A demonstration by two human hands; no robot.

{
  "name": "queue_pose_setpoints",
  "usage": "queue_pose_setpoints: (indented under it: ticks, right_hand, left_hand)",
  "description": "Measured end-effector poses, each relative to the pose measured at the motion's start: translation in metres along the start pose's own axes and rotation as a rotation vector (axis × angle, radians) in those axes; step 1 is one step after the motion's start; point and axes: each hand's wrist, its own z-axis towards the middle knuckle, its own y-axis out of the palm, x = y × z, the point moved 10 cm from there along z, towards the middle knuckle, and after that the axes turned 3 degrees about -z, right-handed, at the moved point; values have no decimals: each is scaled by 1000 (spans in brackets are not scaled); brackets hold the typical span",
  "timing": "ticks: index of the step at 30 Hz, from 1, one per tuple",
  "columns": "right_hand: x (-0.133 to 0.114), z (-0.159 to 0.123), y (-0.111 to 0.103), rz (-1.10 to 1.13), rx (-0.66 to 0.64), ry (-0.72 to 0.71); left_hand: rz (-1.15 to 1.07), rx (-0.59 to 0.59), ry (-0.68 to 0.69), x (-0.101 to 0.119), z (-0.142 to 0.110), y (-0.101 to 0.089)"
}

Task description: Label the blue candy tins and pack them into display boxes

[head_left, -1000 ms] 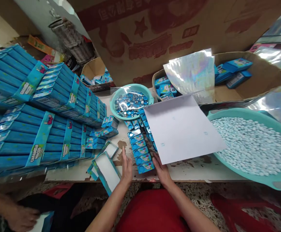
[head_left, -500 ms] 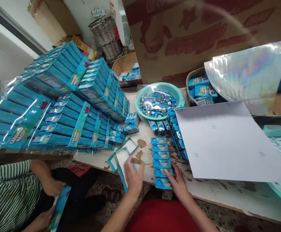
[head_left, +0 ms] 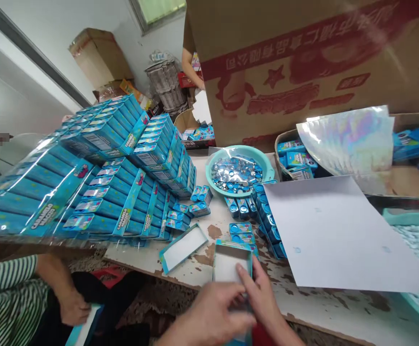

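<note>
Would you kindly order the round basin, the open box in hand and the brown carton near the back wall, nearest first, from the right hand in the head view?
1. Open box: in the right hand's grip.
2. Round basin: ahead on the table.
3. Brown carton: far back, to the left, near the wall.

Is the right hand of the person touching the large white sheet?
No, the right hand holds the open blue tray, with table visible between this hand and the white sheet.
</note>
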Motion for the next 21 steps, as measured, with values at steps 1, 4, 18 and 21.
queue_pose_setpoints:
  ticks: [1, 4, 18, 21]
  right_hand:
    - [1, 11, -2, 3, -17, 29]
    - [7, 38, -17, -43, -21, 64]
    - [6, 26, -37, -501, 290, -201]
    - [15, 26, -37, -525, 267, -191]
  left_hand:
    - [-35, 41, 21, 0, 19, -20]
    - [340, 409, -85, -32, 82, -108]
    - [593, 125, 80, -89, 152, -74]
    - [473, -28, 216, -84, 167, -66]
